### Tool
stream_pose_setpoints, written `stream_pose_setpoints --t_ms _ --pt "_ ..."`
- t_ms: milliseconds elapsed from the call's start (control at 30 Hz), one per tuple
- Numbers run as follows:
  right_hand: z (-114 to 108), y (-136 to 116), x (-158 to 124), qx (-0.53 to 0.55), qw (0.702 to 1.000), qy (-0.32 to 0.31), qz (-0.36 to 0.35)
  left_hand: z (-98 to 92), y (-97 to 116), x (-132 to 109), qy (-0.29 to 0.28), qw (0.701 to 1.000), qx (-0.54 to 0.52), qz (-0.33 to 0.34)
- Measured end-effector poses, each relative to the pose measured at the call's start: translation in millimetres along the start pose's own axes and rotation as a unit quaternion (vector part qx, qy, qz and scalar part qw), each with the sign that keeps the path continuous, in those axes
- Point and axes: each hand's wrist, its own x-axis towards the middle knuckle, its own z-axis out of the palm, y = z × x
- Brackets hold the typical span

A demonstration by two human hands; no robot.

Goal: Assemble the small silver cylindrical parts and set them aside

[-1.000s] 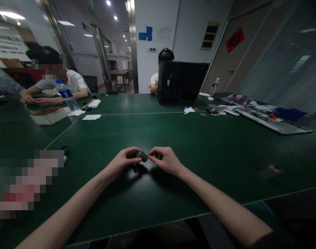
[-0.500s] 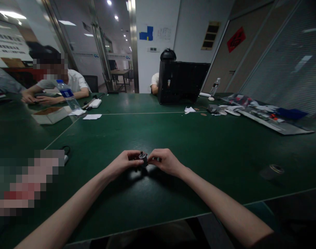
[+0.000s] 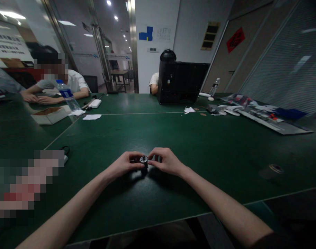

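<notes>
Turning the small dark cylinder (image 3: pixel 143 160) upright was the change you had just made. A second before, it lay tilted on its side between your fingertips. At this moment it stood on end, its pale ringed face toward you and a short stub at the centre. It also sat lower than it had, close above the desk (image 3: pixel 199 145), though I could not tell whether its base touched the green surface.

Your left hand (image 3: pixel 124 166) was curled around the cylinder's left side, thumb and forefinger closed on it and the other fingers folded under. Your right hand (image 3: pixel 166 162) pinched the opposite side with thumb and first two fingers, the rest loosely bent. Both hands had barely shifted from where they were; only the piece had turned. It sat midway along the near edge of the desk, a little way in from it.

With the ringed end up and both hands steadying the body, I judged that the turning was finished and the top face was the part you could now get at.

Nothing else had moved. A small round fitting (image 3: pixel 276 168) lay well apart toward the right edge. A water bottle (image 3: pixel 66 95) and an open cardboard box (image 3: pixel 50 115) stood near the far left corner, where another person's hands (image 3: pixel 41 99) rested. A black computer case (image 3: pixel 182 83) stood along the far edge.
</notes>
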Motion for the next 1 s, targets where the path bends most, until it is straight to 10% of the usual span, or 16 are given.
stream_pose_setpoints --t_ms 467,1000 --pt "-3 -3 0 0.016 0.996 -0.085 0.009 1.3 -4 1 -0.055 0.998 -0.020 0.025" --pt "12 22 6 0.270 0.929 -0.018 0.253 3.1 7 -4 0.034 0.987 0.146 0.065"
